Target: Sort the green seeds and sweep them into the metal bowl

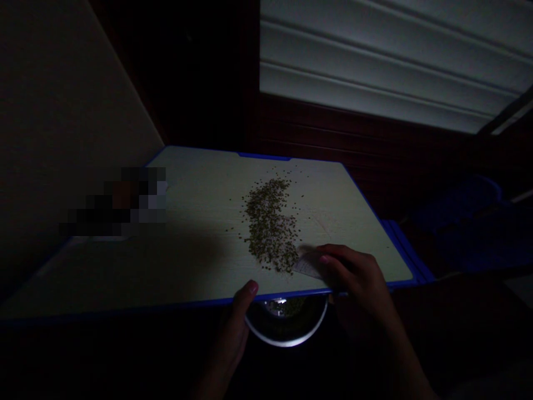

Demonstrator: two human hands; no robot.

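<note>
Pretty dim in here, but the loose heap of small dark greenish grains (270,222) is spread out on the pale, blue-edged flat board (200,183), just ahead of both hands. The right hand (362,272) is pinching a thin, pale, flat scraper-like piece (308,264), its tip right at the heap's near right edge. So the grains sit left of and beyond that hand. The left hand (239,314) has its thumb up at the board's near edge; fingers are hidden, so can't tell what they're gripping. Under that edge, a round shiny metal bowl (287,343) has greenish bits inside.
</note>
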